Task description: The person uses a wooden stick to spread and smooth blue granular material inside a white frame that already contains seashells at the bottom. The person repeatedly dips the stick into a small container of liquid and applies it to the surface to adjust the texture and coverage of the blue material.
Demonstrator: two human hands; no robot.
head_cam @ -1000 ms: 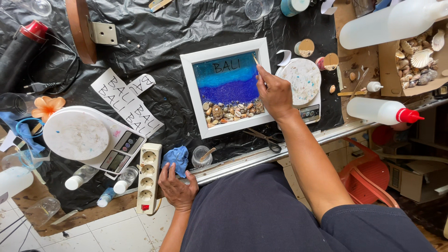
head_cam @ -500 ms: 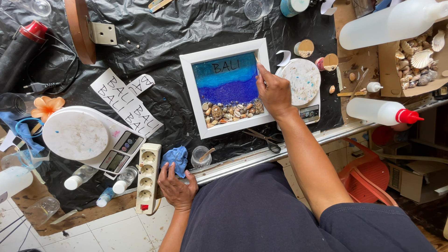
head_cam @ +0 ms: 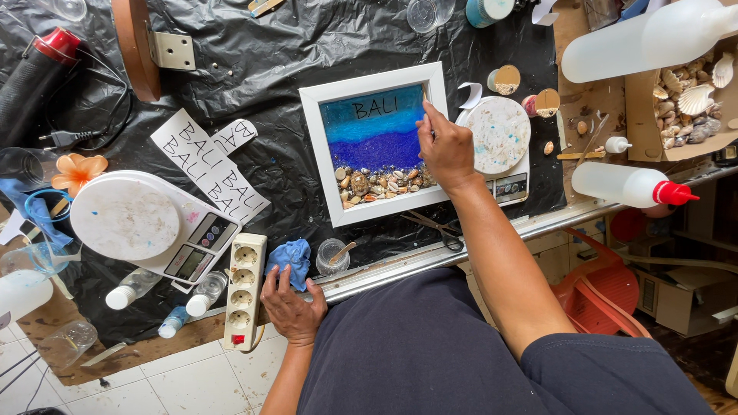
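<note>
My right hand (head_cam: 447,150) pinches a thin stick (head_cam: 425,98) at the right edge of the white frame (head_cam: 374,146) on the bench, working its blue resin; next calls for fine, steady strokes. My left hand (head_cam: 290,303) rests open-fingered on the bench edge.

A round white kitchen scale (head_cam: 127,219) sits on the left. Near it lies a white power strip (head_cam: 244,290) and a crumpled blue cloth (head_cam: 290,257). An orange flower (head_cam: 78,172) lies far left. On the right lies a clear squeeze bottle with a red cap (head_cam: 630,185), and a cardboard box of seashells (head_cam: 688,104) is behind it.
</note>
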